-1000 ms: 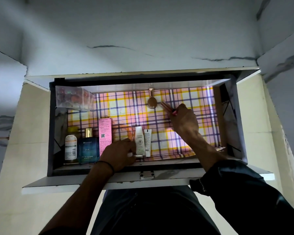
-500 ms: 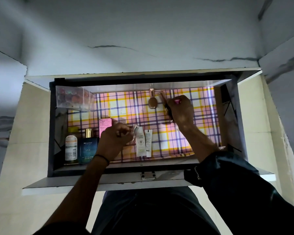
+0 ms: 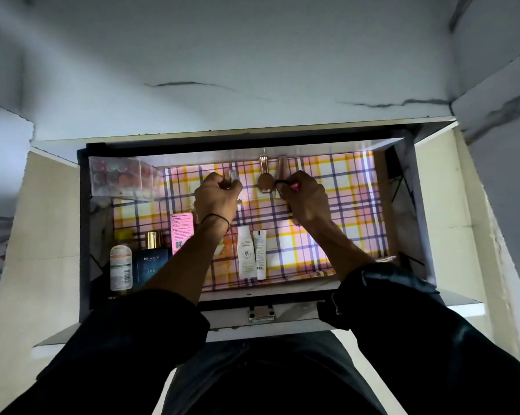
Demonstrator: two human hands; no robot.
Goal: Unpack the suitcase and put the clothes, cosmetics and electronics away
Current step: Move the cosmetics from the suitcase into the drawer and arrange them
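Open drawer [image 3: 85, 235] with plaid liner [image 3: 342, 205], viewed from above. Along the near edge, a pale spray bottle [image 3: 121, 268], a blue perfume bottle [image 3: 151, 265], a pink box [image 3: 181, 232] and two white tubes [image 3: 246, 253] are seen already laid down. Farther in, the grip of the left hand [image 3: 215, 199] is curled round a small clear tube [image 3: 232, 178], and that of the right hand [image 3: 305, 199] is pinched on a thin dark stick [image 3: 294, 185] with a pink end. Between them a rose-gold piece [image 3: 264, 181] is laid, and a clear box [image 3: 121, 176] is set in the far left corner. The cosmetics are judged largely stowed; suitcase, clothes and electronics are not shown.
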